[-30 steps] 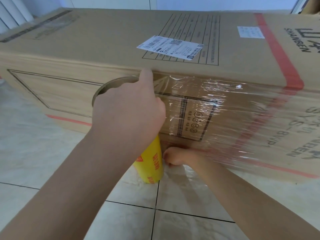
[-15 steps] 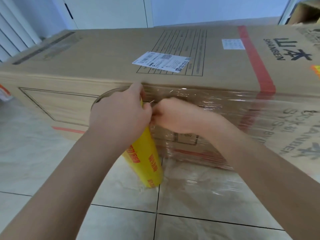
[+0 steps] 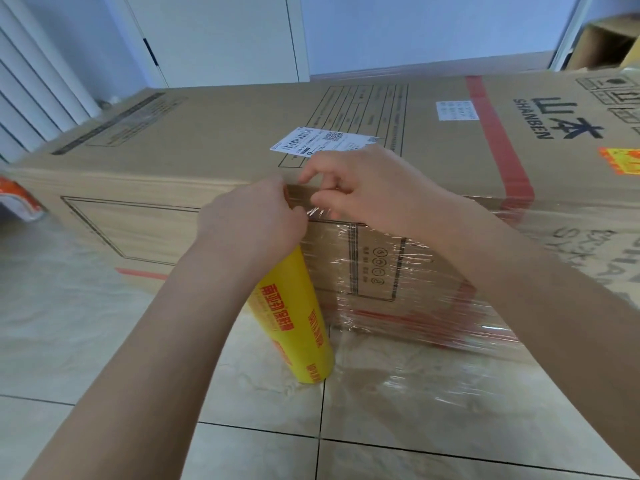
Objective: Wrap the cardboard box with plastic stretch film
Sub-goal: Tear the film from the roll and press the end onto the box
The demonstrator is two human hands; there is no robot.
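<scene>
A long cardboard box [image 3: 194, 133] lies on the tiled floor, with a white shipping label on top. Clear stretch film [image 3: 433, 278] covers the right part of its front face. A yellow film roll [image 3: 294, 320] stands on end on the floor against the front of the box. My left hand [image 3: 252, 223] grips the top of the roll. My right hand [image 3: 360, 185] is at the box's upper front edge, right beside the left hand, and its fingers pinch the film where it leaves the roll.
White doors and a wall stand behind the box. A white radiator [image 3: 31, 91] is at the far left, an orange-and-white object [image 3: 20, 202] lies on the floor by the box's left end, and another carton [image 3: 606, 39] shows at the top right.
My right hand rose from the floor at the box's bottom edge to the upper front edge and took hold of the film. The view tilted up and closer.
</scene>
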